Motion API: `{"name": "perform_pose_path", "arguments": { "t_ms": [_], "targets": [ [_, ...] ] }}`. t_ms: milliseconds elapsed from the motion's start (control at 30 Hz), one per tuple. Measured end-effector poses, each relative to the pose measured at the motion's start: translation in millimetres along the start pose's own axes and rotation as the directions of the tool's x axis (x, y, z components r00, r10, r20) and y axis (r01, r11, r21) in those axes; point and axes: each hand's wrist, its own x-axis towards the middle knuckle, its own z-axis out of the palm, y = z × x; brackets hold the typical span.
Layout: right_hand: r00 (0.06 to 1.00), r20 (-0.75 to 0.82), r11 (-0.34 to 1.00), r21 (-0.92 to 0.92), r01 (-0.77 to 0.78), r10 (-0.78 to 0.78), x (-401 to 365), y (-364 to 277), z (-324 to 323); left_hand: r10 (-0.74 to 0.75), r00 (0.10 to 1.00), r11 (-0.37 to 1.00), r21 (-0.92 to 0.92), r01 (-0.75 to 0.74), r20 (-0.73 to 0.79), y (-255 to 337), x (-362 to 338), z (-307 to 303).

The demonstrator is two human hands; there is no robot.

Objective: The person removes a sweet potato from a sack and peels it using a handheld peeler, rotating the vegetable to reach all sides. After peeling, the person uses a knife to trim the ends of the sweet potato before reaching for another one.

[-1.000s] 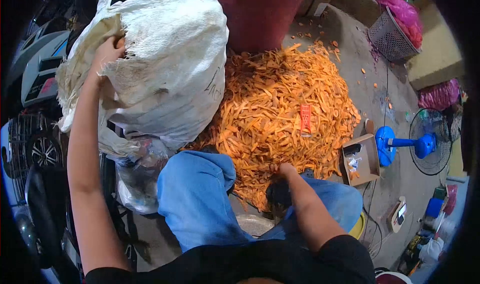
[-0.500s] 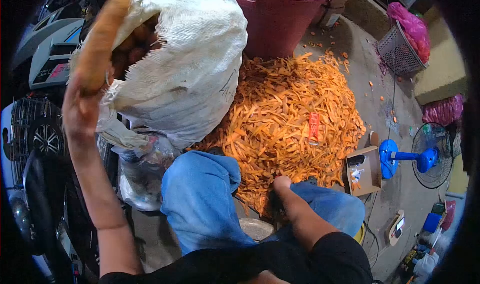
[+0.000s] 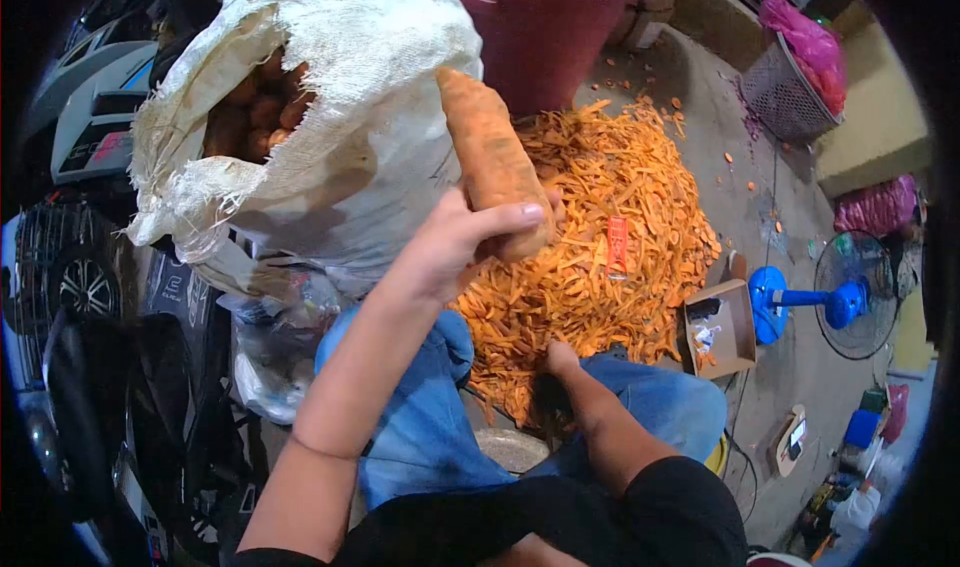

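A large orange carrot (image 3: 490,152) is held up in my left hand (image 3: 485,232), with the thumb across its thick lower end. Its tip points up and left, in front of a white woven sack (image 3: 370,57) whose torn opening shows more carrots (image 3: 265,112). My right hand (image 3: 562,357) is low between my knees, at the near edge of a big heap of orange peelings (image 3: 630,177). Its fingers are hidden in dark shadow. A red packet (image 3: 617,247) lies on the heap.
A large red tub (image 3: 545,37) stands behind the heap. To the right are a cardboard box (image 3: 725,332), a blue fan (image 3: 800,302) and a grey basket (image 3: 790,97) with a pink bag. Motorbike parts (image 3: 100,117) and a plastic bag (image 3: 270,357) are on the left.
My left hand has swung the carrot from the sack's opening, rightward and down, to in front of the heap. My right hand has barely moved. The view has shifted slightly.
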Motion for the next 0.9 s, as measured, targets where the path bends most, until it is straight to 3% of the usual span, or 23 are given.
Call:
{"name": "perform_pose_path", "arguments": {
  "t_ms": [133,200,233,300,333,367,400,433,500,567,600,633,667,733,767,800,867,900],
  "targets": [
    [0.994,0.081,0.993,0.092,0.068,-0.076,0.8,7.3,-3.2,-0.072,0.997,0.991,-0.107,0.075,0.026,-30.2,14.3,-0.7],
    [0.971,0.232,0.989,-0.118,0.086,-0.057,2.0,-4.2,-21.2,-0.162,0.985,0.955,-0.258,0.143,-0.057,-46.6,17.4,-8.7],
    [0.967,0.199,0.987,0.026,0.158,-0.16,5.2,-0.6,-26.1,-0.151,0.977,0.977,-0.176,0.124,-0.151,-59.8,25.0,-17.5],
    [0.879,0.393,0.95,0.256,0.178,-0.271,-16.0,-20.9,-85.8,-0.145,0.966,0.979,-0.176,0.107,-0.216,-66.0,34.8,-23.7],
    [0.847,0.46,0.931,0.351,0.104,-0.268,-9.4,-19.1,-100.0,-0.13,0.949,0.981,-0.179,0.08,-0.286,-68.1,39.7,-24.9],
    [0.808,0.523,0.9,0.435,0.021,-0.272,-3.2,-14.1,-115.6,-0.125,0.966,0.978,-0.193,0.081,-0.225,-70.0,43.8,-27.8],
    [0.817,0.435,0.859,0.495,0.135,-0.379,-4.1,-12.4,-141.3,-0.125,0.967,0.978,-0.194,0.082,-0.22,-66.6,41.9,-23.6],
    [0.862,0.4,0.693,0.716,-0.083,-0.311,-24.2,-25.0,-183.6,-0.132,0.968,0.981,-0.165,0.097,-0.216,-60.1,38.6,-17.3],
    [0.94,0.199,0.561,0.828,-0.01,-0.276,-26.2,-21.6,-238.5,-0.139,0.968,0.984,-0.14,0.112,-0.209,-57.4,36.7,-12.6],
    [0.952,-0.004,0.215,0.974,0.073,-0.305,-38.8,-15.3,-280.9,-0.129,0.987,0.992,-0.029,0.126,-0.101,-58.7,38.2,-11.9],
    [0.952,-0.03,0.284,0.951,0.121,-0.305,-33.6,-0.8,-294.4,-0.124,0.987,0.992,-0.028,0.122,-0.098,-58.8,39.0,-9.3],
    [0.92,-0.034,0.201,0.972,0.121,-0.391,-33.6,11.2,-302.5,-0.106,0.987,0.994,-0.003,0.106,-0.121,-58.8,39.3,-6.4],
    [0.918,-0.032,0.201,0.972,0.121,-0.395,-30.7,19.7,-308.7,-0.09,0.985,0.995,0.022,0.094,-0.149,-59.5,39.4,-5.3],
    [0.947,-0.079,0.178,0.974,0.14,-0.312,-26.7,26.7,-312.8,-0.119,0.984,0.992,0.027,0.124,-0.134,-61.6,40.4,-6.4],
    [0.985,-0.083,0.155,0.982,0.106,-0.15,-23.4,27.4,-312.9,-0.176,0.978,0.984,-0.048,0.172,-0.115,-60.8,40.1,-4.8],
    [0.985,-0.078,0.155,0.983,0.102,-0.151,-8.0,34.4,-310.6,-0.227,0.969,0.969,-0.124,0.215,-0.092,-60.2,41.0,-3.0],
    [0.996,-0.083,0.124,0.989,0.077,0.041,29.5,54.9,-295.4,-0.259,0.962,0.951,-0.197,0.239,-0.084,-64.2,44.2,-1.9],
    [0.983,-0.114,0.333,0.941,0.059,0.146,30.8,51.3,-293.4,-0.282,0.957,0.93,-0.266,0.255,-0.068,-64.9,47.2,-1.7]
  ]
}}
